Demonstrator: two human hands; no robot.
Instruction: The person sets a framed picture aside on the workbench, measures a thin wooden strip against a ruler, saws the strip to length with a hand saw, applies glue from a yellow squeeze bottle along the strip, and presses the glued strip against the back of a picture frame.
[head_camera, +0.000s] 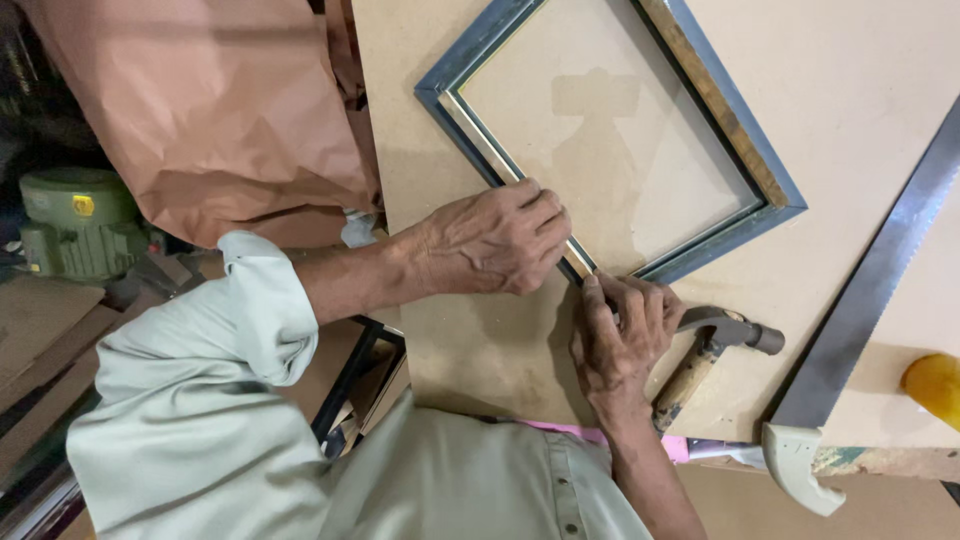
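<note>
Left hand (500, 240) lies clenched over the near corner of the blue-grey picture frame (610, 140), which rests flat on the fibreboard desk (860, 110). Right hand (620, 330) pinches that corner from below, fingers curled. Advisable: hold the mitre flush, pressure even. A wooden-handled hammer (715, 350) lies just beside the right hand; a steel handsaw (860, 300) lies beyond it.

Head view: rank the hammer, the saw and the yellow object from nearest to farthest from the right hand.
From the right hand:
1. Hammer, right beside the hand, its head close by the fingers.
2. Saw, farther out on the board, lying diagonally with its pale handle at the table edge.
3. Yellow object, at the picture's right edge, beyond the saw blade.
</note>
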